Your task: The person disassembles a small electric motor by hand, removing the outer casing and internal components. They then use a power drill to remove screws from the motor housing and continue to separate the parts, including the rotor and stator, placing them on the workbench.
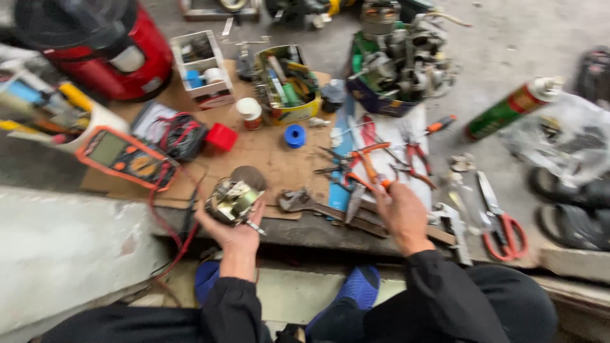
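My left hand (pixel 230 230) cradles a small electric motor (pixel 234 198) of metal with copper windings, palm up, just above the front edge of a cardboard sheet (pixel 267 155). My right hand (pixel 400 213) closes around the orange handles of a pair of pliers (pixel 367 166) that lies among other pliers and cutters on a white and blue sheet (pixel 394 136). An adjustable wrench (pixel 305 202) lies between my two hands. Both arms wear black sleeves.
An orange multimeter (pixel 124 155) with red leads lies left. A yellow tin of tools (pixel 287 86), a blue tape roll (pixel 295 135), a red box (pixel 220 136), a motor-parts pile (pixel 400 57), a spray can (pixel 511 108) and red-handled scissors (pixel 502 219) surround the hands. A red appliance (pixel 95 47) stands far left.
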